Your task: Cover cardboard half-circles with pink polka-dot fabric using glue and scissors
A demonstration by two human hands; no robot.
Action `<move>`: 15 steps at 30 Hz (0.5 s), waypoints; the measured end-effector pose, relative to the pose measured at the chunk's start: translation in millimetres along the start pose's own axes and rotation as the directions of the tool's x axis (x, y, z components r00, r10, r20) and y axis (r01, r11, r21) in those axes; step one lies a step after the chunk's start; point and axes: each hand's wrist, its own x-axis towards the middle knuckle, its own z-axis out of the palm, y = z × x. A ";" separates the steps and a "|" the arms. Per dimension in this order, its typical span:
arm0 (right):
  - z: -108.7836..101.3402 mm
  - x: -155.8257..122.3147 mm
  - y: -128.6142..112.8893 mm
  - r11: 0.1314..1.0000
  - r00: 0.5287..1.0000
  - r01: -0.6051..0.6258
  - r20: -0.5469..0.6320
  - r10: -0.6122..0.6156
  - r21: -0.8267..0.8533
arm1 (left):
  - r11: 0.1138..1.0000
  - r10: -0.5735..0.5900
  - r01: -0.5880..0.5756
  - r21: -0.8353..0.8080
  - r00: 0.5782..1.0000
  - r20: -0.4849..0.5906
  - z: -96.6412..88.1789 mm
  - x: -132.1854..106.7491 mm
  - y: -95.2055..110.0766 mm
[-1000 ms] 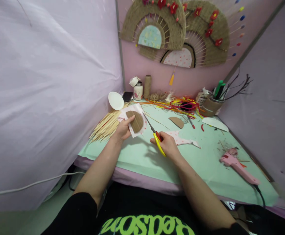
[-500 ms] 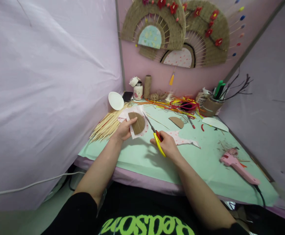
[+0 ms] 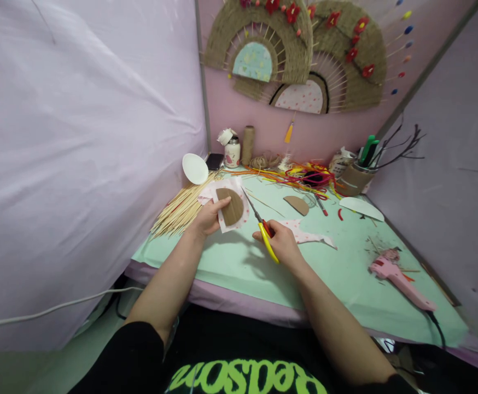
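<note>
My left hand [image 3: 209,218] grips a half-round piece of cardboard [image 3: 231,210] together with the pink-dotted white fabric [image 3: 244,218] behind it, thumb on the cardboard's face. The fabric sticks out around the cardboard's edge. In my right hand [image 3: 280,242] is a pair of scissors [image 3: 266,238] with yellow and red handles, its blades pointing up and left beside the fabric's right edge. Whether the blades touch the fabric I cannot tell. A cut-off scrap of the dotted fabric [image 3: 310,236] lies on the table just beyond my right hand.
Thin bamboo sticks [image 3: 177,212] lie left of my left hand. Colourful pipe cleaners [image 3: 300,176] and a twine spool [image 3: 248,144] are at the back. Another cardboard half-round [image 3: 296,205] lies mid-table. A pink glue gun [image 3: 401,282] with a cord rests at right, near a pen holder [image 3: 354,179].
Almost nothing differs. Both hands hold the same things in nearly the same place, and the whole view has shifted very slightly.
</note>
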 end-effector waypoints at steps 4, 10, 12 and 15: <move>-1.0 0.0 -0.5 1.000 1.000 0.011 -0.001 -0.011 0.013 | 1.000 -0.001 0.001 0.028 1.000 0.014 -3.1 0.5 2.2; -0.9 0.9 2.2 1.000 1.000 0.002 0.025 -0.002 0.007 | 0.998 0.001 -0.002 0.056 1.000 0.026 -4.6 -0.9 7.2; -0.8 1.1 2.4 1.000 0.999 -0.008 0.042 0.009 -0.013 | 0.998 0.015 -0.016 0.062 1.000 0.026 -4.5 -2.0 8.7; -0.9 1.2 1.4 0.999 0.998 -0.014 0.060 0.016 -0.030 | 0.997 -0.015 0.012 0.080 0.999 0.037 -5.3 -3.0 9.4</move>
